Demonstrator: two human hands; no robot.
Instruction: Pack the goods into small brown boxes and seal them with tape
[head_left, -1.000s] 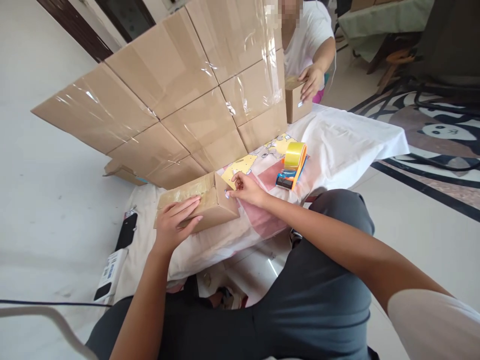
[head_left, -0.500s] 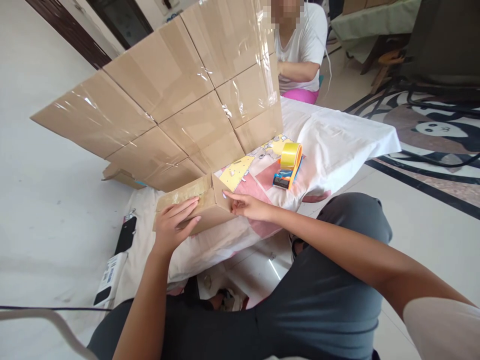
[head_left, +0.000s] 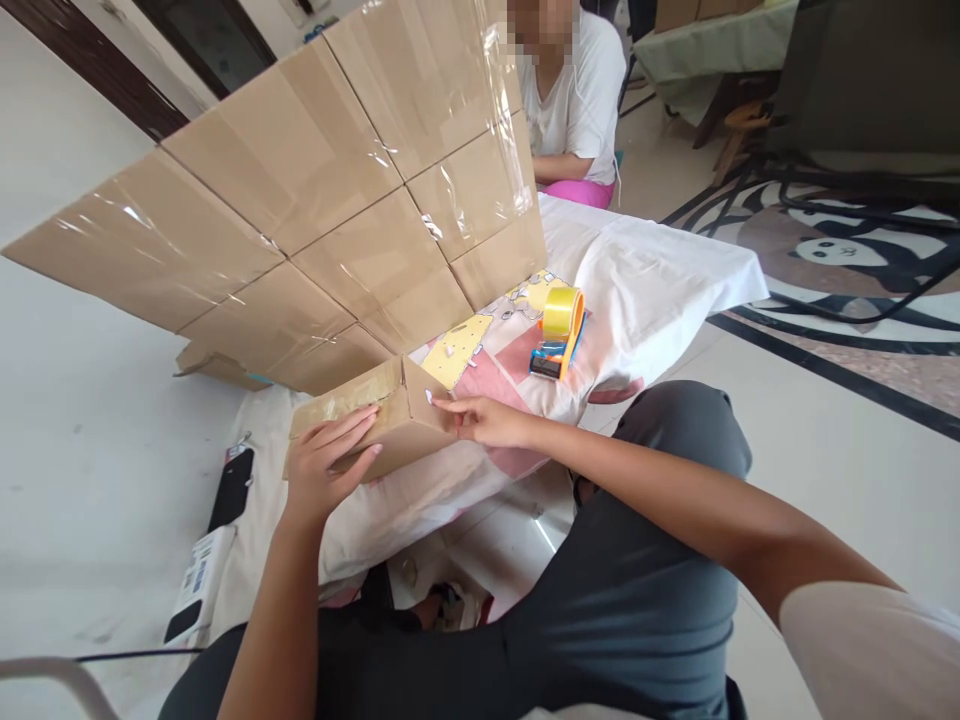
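A small closed cardboard box [head_left: 409,450] lies on the near edge of the cloth-covered table, with clear tape along its top. My left hand [head_left: 330,455] rests flat on the top and near side of it, fingers stretched out and thumb apart. At the box's right end, my right hand [head_left: 487,420] touches the end face with its index finger extended beside a small white sticker [head_left: 429,397]. The other fingers of that hand are curled lower, partly hidden. To the right, an orange and blue tape dispenser [head_left: 574,345] with a yellowish tape roll stands on the cloth.
Beyond the box rises a wall of stacked, taped cardboard boxes [head_left: 375,230]. Another person [head_left: 592,90] in a white shirt sits behind it. A phone [head_left: 231,488] and a white power bank-like object [head_left: 196,580] lie at the table's left edge, near the wall.
The whole view has shifted, so everything sits further left. My right index finger has slid slightly down, uncovering more of the white sticker. My left hand stays on the box.
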